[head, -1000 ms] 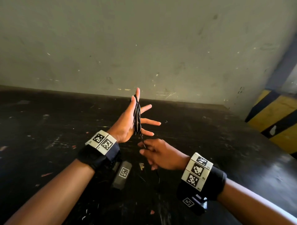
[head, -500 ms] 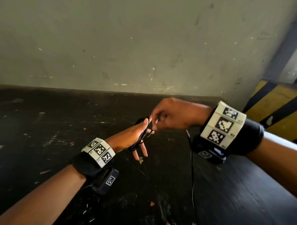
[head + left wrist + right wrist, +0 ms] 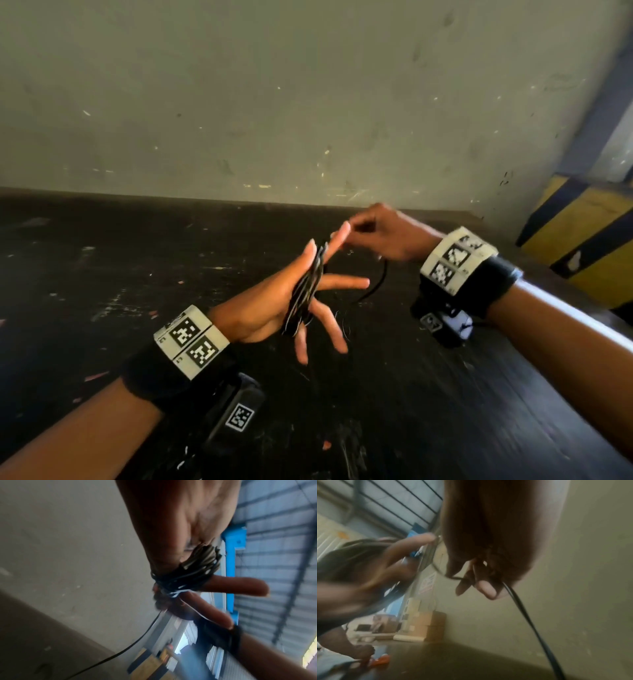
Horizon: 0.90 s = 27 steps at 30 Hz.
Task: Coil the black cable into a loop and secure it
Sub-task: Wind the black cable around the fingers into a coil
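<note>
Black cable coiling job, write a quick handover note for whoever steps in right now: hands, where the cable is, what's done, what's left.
Left hand: open, fingers spread, serving as the former, with the black cable wound in many turns around it.
Right hand: pinching the free run of cable just past the left fingertips; a slack length hangs down toward the dark table.
Done: most of the coil is wound.
Left: wind in the remaining tail, slip the coil off the hand and secure it.
</note>
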Each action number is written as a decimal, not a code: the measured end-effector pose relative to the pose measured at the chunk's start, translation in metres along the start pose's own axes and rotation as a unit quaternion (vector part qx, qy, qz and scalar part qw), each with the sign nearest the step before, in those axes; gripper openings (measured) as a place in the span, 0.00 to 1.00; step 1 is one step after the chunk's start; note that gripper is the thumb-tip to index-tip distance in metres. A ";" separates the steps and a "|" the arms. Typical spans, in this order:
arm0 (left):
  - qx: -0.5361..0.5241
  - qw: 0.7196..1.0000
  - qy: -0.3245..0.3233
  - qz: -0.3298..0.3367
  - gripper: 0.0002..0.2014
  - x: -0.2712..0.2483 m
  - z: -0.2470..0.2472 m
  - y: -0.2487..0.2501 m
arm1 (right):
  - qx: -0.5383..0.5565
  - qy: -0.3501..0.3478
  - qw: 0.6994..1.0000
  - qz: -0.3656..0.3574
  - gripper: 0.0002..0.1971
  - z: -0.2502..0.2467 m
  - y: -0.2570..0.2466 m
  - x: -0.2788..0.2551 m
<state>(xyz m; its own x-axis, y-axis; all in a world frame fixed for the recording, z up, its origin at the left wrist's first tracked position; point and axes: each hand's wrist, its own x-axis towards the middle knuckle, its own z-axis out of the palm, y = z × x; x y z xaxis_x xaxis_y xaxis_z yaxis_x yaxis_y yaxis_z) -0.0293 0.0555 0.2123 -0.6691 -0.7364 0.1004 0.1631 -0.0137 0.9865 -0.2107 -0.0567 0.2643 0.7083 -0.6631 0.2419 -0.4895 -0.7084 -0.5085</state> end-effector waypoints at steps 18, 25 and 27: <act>0.127 0.943 0.288 0.107 0.23 0.032 -0.056 0.006 | 0.037 -0.118 0.992 0.026 0.11 0.077 -0.045 -0.036; 0.223 0.954 0.185 -0.073 0.32 0.018 -0.045 -0.026 | -0.138 -0.131 0.979 -0.076 0.07 0.022 -0.063 -0.022; 0.190 0.964 0.142 -0.118 0.45 0.016 -0.042 -0.031 | -0.184 -0.114 0.972 -0.094 0.09 0.001 -0.060 -0.013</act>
<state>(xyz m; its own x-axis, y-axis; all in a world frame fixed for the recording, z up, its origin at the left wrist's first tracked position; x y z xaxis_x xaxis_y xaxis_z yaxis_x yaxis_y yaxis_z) -0.0142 0.0155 0.1777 -0.4213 -0.8990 -0.1196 -0.2828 0.0049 0.9592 -0.1899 -0.0052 0.2909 0.8763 -0.4728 0.0921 -0.4597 -0.8780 -0.1336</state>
